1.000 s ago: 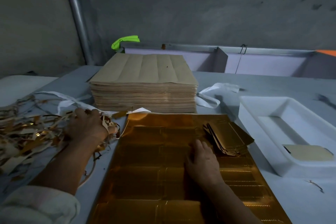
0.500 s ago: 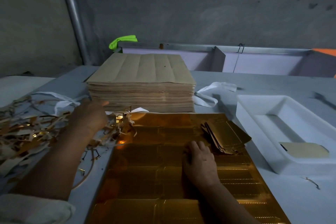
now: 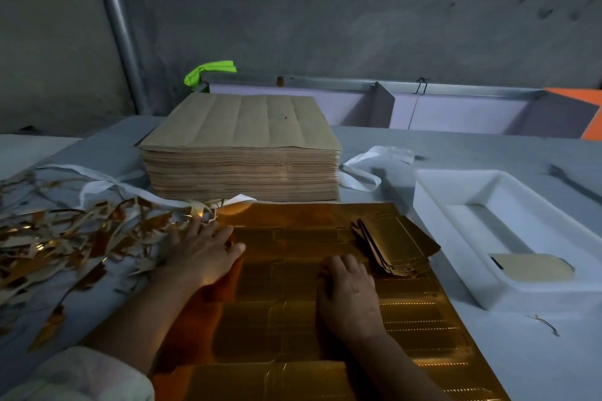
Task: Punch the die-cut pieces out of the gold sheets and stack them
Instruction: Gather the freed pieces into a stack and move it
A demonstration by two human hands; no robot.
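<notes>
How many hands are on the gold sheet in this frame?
2. The left hand lies flat on the shiny gold die-cut sheet at its left edge; the right hand presses its middle, beside the fanned pile of punched gold pieces.

Left hand off scrap pile, onto gold sheet.

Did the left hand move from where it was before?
Yes. The left hand moved right, off the scraps and onto the gold sheet, nearer the paper stack.

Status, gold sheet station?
Left hand and right hand resting on gold sheet. Punched pieces stacked on its far-right corner. Scrap strips heaped left, nothing blocking.
</notes>
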